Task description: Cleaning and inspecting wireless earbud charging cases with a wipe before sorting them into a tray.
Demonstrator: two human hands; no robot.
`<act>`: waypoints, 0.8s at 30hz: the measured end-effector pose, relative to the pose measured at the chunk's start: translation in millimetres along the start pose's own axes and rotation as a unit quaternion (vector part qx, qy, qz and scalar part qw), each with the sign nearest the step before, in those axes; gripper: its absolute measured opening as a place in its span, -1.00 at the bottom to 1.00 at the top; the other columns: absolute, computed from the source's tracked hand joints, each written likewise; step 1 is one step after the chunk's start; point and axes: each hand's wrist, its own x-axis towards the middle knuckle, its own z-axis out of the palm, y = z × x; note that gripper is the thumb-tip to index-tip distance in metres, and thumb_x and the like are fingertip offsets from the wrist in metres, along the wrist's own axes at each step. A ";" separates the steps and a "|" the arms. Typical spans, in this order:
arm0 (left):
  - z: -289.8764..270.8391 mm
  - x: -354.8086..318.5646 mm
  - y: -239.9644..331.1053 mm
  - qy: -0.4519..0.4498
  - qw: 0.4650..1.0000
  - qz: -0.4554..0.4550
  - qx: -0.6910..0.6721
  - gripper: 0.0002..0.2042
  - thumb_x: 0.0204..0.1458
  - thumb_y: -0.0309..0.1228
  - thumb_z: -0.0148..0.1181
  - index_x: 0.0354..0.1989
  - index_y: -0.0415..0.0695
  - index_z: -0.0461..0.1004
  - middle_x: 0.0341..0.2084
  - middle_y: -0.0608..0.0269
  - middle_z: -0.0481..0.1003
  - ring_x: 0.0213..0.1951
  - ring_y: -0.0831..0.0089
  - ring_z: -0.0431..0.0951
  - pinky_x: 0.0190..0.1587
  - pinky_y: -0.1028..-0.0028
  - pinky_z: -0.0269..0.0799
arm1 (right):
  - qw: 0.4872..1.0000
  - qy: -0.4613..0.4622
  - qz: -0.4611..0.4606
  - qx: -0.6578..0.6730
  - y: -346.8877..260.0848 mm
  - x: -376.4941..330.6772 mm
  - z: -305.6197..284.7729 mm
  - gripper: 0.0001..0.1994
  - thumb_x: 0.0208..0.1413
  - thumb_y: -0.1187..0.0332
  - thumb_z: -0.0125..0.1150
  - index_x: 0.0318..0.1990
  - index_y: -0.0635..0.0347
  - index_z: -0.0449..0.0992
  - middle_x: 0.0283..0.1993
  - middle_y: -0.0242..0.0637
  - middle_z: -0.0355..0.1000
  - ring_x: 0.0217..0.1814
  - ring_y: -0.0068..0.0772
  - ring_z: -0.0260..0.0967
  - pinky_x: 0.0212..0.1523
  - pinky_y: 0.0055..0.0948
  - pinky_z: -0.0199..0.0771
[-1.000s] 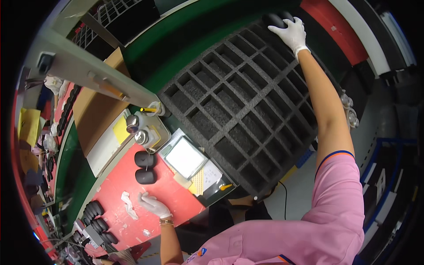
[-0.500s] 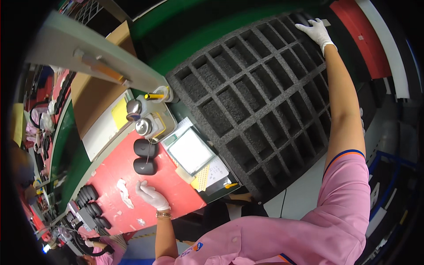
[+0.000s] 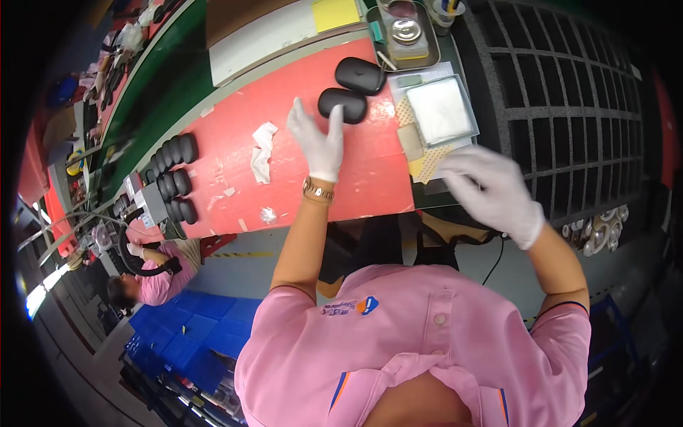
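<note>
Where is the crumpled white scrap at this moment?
In the head view, the white scrap lies left of centre on the red mat, between the left hand and the rows of black pieces.

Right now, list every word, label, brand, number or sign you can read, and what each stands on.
Pink shirt: lettering beside the chest emblem, too small to read.
Grey box: white label, too small to read.
Upper black case: faint mark, too small to make out.
No text reads clearly.
</note>
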 end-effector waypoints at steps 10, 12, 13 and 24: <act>-35.6 -7.8 6.6 -0.288 0.945 0.033 -0.149 -0.44 -0.05 -0.43 0.37 0.11 -0.20 0.23 -0.07 0.11 0.43 0.00 0.41 0.46 0.02 0.45 0.40 | 0.980 0.062 0.073 -0.175 30.1 64.9 132.1 -0.50 0.06 0.27 0.24 0.12 0.31 0.30 -0.02 0.06 0.38 0.02 0.04 0.37 0.06 -0.19 0.35; -38.8 -3.8 0.3 -0.312 0.915 -0.005 -0.254 -0.48 -0.02 -0.47 0.32 0.11 -0.19 0.22 -0.08 0.16 0.44 -0.02 0.42 0.47 0.00 0.45 0.41 | 0.981 0.020 0.113 -0.154 34.9 63.4 133.0 -0.48 0.04 0.26 0.25 0.12 0.32 0.30 -0.02 0.07 0.37 0.03 0.06 0.36 0.07 -0.20 0.34; -42.1 0.0 0.4 -0.330 0.874 -0.046 -0.355 -0.51 0.02 -0.51 0.27 0.12 -0.19 0.22 -0.09 0.20 0.45 -0.05 0.43 0.48 -0.02 0.46 0.43 | 0.983 -0.017 0.135 -0.120 31.1 63.9 127.2 -0.48 0.02 0.26 0.27 0.10 0.32 0.31 -0.02 0.07 0.37 0.03 0.06 0.36 0.06 -0.20 0.34; 29.2 58.0 54.7 -0.177 0.938 0.177 0.241 0.01 -0.35 -0.01 0.50 0.22 -0.40 0.12 -0.06 -0.22 0.37 0.08 -0.02 0.34 0.08 0.16 0.33 | 0.958 -0.061 0.266 0.091 7.9 17.3 87.8 -0.42 -0.04 0.33 0.33 0.12 0.38 0.28 0.01 -0.02 0.38 0.15 -0.22 0.33 0.19 -0.41 0.25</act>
